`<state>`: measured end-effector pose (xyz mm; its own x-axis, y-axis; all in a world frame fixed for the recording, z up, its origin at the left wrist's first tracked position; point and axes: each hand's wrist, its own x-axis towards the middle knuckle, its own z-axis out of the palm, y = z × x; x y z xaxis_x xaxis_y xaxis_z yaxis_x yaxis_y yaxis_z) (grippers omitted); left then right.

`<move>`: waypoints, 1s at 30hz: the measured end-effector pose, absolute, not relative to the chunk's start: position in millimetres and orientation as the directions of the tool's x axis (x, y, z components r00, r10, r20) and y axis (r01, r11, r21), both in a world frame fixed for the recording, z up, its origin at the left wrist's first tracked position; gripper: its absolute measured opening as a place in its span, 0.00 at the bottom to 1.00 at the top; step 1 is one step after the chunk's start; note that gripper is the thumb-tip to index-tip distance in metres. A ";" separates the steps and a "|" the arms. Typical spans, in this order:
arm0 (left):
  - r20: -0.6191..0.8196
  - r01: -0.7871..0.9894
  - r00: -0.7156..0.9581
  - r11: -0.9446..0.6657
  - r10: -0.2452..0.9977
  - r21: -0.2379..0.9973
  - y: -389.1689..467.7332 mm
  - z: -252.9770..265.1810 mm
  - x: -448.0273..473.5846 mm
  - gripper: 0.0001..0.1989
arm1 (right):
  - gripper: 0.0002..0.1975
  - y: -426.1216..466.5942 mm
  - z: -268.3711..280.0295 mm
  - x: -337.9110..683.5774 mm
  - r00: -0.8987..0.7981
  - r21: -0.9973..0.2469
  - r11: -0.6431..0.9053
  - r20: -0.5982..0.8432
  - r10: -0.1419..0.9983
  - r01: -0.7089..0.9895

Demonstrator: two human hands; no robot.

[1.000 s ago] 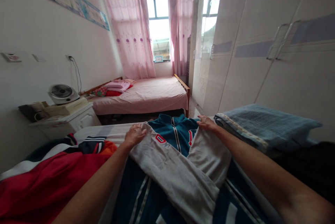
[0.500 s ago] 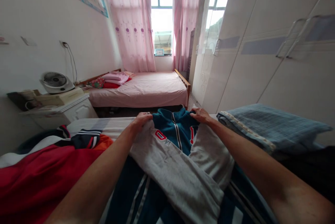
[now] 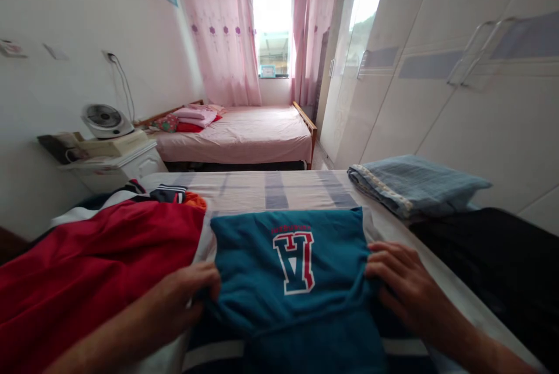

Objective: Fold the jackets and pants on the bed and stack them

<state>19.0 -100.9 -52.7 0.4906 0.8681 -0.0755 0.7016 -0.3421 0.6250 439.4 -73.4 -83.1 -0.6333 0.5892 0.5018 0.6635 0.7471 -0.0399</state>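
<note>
A teal jacket [image 3: 332, 257] lies folded over in front of me, its back up, with a white and red letter "A" print upside down to my view. Its left side is pinched by my left hand [image 3: 187, 295], fingers closed on the cloth. My right hand [image 3: 399, 278] grips the opposite side, fingers curled round the edge. Bits of grey sleeve show at both sides. Beneath it, dark cloth with white stripes [image 3: 212, 353] is partly covered.
Red clothing [image 3: 109, 246] is heaped on the left of the bed. On the right are a folded blue cloth [image 3: 419, 184] and black fabric [image 3: 493, 257]. The bed's striped sheet [image 3: 244, 190] runs behind the jacket. A pink bed [image 3: 248, 135] stands beyond, and wardrobes [image 3: 471, 129] line the right.
Both hands have come down and toward me from the far end. The jacket's collar end is folded over, so the back with the letter faces up and the front and crossed sleeves are hidden.
</note>
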 end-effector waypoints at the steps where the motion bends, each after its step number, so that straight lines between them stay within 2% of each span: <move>1: -0.048 0.726 0.465 -0.350 0.884 0.592 -112.5 -68.4 22.8 0.14 | 0.06 -82.7 -93.6 439.7 -0.645 -0.036 0.748 0.479 0.595 0.663; 4: 0.041 0.739 0.393 -0.342 0.919 0.580 -125.9 -86.3 31.5 0.11 | 0.05 -93.0 -105.9 436.4 -0.594 -0.069 0.717 0.509 0.624 0.694; 7: 0.116 0.721 0.338 -0.336 0.934 0.606 -126.5 -70.0 31.2 0.09 | 0.04 -96.6 -94.3 433.5 -0.496 -0.146 0.678 0.575 0.651 0.720; 9: 0.077 0.737 0.349 -0.324 0.934 0.593 -128.9 -57.7 25.8 0.09 | 0.04 -101.9 -84.3 434.5 -0.500 -0.201 0.679 0.537 0.679 0.707; 12: -0.061 0.741 0.411 -0.294 0.910 0.603 -130.1 -50.8 17.0 0.10 | 0.06 -104.0 -78.0 440.7 -0.519 -0.335 0.633 0.371 0.770 0.698; 14: -0.044 0.736 0.394 -0.286 0.918 0.614 -121.4 -50.4 17.1 0.10 | 0.09 -91.3 -78.0 446.3 -0.378 -0.457 0.479 0.300 0.876 0.750; 17: 0.145 0.776 0.276 -0.309 0.950 0.550 -91.8 -52.5 32.0 0.11 | 0.14 -48.1 -78.6 451.9 -0.034 -0.595 0.181 0.249 0.968 0.783; 20: 0.305 0.860 0.199 -0.315 0.931 0.400 -57.8 -67.3 56.2 0.18 | 0.17 4.5 -82.3 451.0 0.117 -0.622 0.060 0.239 0.964 0.780; 23: 0.324 0.944 0.107 -0.198 0.940 0.263 -36.2 -97.8 72.4 0.24 | 0.16 41.8 -95.1 447.7 0.198 -0.638 -0.002 0.236 0.952 0.770; 26: 0.258 0.971 0.037 -0.096 0.966 0.221 -28.6 -128.1 73.1 0.25 | 0.13 57.2 -114.6 449.0 0.261 -0.686 -0.051 0.206 0.943 0.726; 30: 0.237 0.971 0.033 -0.087 0.971 0.222 -27.9 -143.4 64.8 0.24 | 0.09 59.3 -133.8 458.0 0.317 -0.779 -0.061 0.182 0.931 0.625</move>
